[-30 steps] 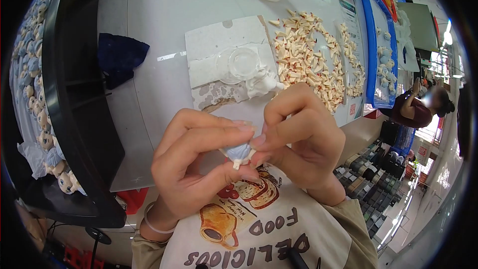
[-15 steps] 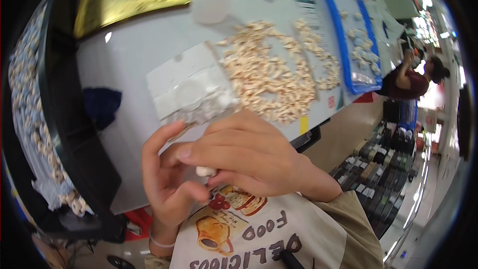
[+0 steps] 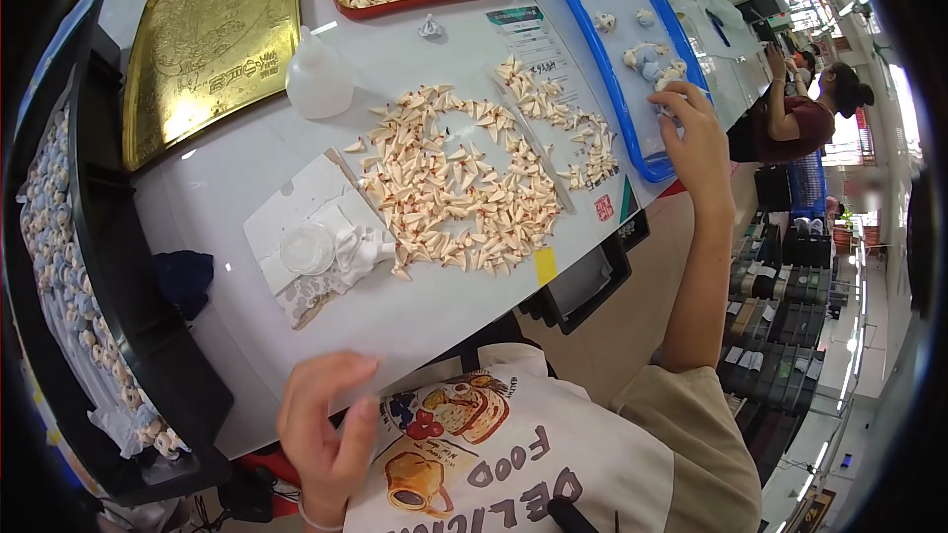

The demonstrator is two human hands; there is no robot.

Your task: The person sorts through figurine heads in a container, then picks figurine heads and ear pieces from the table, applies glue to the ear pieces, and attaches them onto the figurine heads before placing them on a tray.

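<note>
My right hand (image 3: 696,143) reaches over the near side of the blue-rimmed tray (image 3: 632,143), its fingers curled and a small white piece (image 3: 666,112) partly showing at the fingertips. Beside those fingertips lie several small white and pale-blue figures (image 3: 649,61) in the tray. Low in front of the printed shirt, my left hand (image 3: 331,424) stays open, thumb and forefinger apart with nothing between them. Many small cream pointed pieces with reddish marks (image 3: 434,188) are spread on the table. To their left, a white board (image 3: 286,202) carries a small round clear dish (image 3: 307,249) and crumpled white material (image 3: 357,252).
A clear squeeze bottle (image 3: 318,79) stands by an embossed gold tray (image 3: 212,49). A red-rimmed tray (image 3: 360,10) holds more cream pieces. At left, a black crate (image 3: 148,336) holds many small figures. Another person (image 3: 798,118) is at the far right.
My hands have parted; they were together around a small white piece. My right hand has moved out to the blue-rimmed tray, while my left stays low. The view has shifted.
</note>
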